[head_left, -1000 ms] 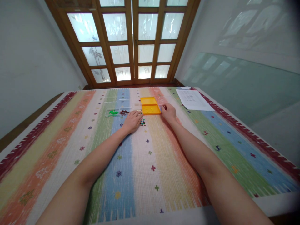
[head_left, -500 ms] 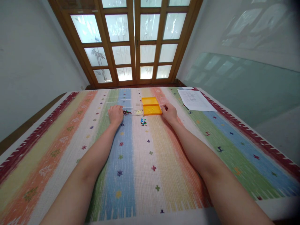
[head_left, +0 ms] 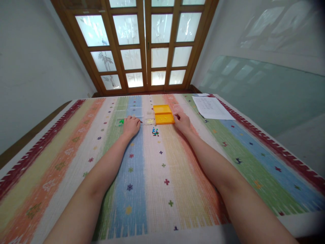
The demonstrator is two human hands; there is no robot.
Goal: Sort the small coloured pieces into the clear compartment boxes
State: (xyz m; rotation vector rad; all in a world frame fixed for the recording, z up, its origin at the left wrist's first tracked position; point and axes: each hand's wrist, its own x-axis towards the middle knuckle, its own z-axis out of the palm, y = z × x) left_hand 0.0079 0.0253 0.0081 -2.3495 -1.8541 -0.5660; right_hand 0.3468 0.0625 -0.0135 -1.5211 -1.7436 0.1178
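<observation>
My left hand (head_left: 131, 126) lies over a clear box of dark small pieces, covering most of it. Its fingers curl downward, and their tips are hidden. Left of it, green pieces (head_left: 121, 122) sit in another clear box. My right hand (head_left: 182, 122) is closed at the right edge of an open orange box (head_left: 163, 107), with thumb and fingers together; whatever they pinch is too small to make out. A few yellow bits lie in the orange box. Between the hands stands a small clear box with pale pieces (head_left: 150, 121).
A loose pile of blue, green and dark pieces (head_left: 155, 131) lies on the striped tablecloth (head_left: 154, 176) in front of the boxes. A printed paper sheet (head_left: 213, 108) rests at the far right. Behind the table stand wooden doors with glass panes (head_left: 132, 59).
My left hand has shifted right, from over the green pieces to over the dark ones, uncovering the green ones. My right hand has hardly moved.
</observation>
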